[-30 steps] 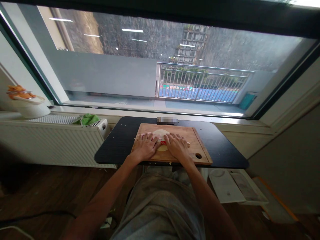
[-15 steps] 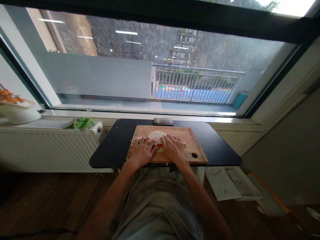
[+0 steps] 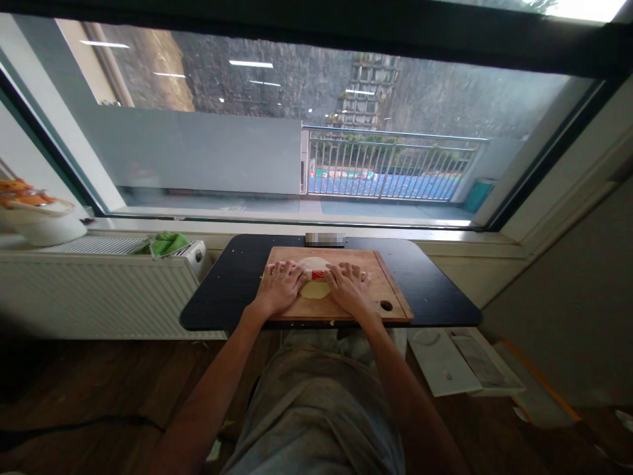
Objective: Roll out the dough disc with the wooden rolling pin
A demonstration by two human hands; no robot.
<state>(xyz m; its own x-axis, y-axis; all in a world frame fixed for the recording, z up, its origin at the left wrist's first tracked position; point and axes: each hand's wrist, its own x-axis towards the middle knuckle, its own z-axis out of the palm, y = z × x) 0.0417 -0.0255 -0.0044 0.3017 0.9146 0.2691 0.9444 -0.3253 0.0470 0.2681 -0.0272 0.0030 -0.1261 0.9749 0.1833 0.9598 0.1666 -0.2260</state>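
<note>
On the wooden cutting board (image 3: 341, 300), both palms lie flat with fingers spread: the left hand (image 3: 278, 290) and right hand (image 3: 349, 288) press a red-banded rolling pin (image 3: 317, 275) across a pale dough disc (image 3: 314, 287) at the board's centre. Dough looks soft, light and easily torn; the pin's ends offer the firm hold.

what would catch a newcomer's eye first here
Both hands, left hand and right hand, press flat on a rolling pin over a pale dough round on the wooden cutting board, mid-table. Behind it, a huge window fills the upper view.
</note>
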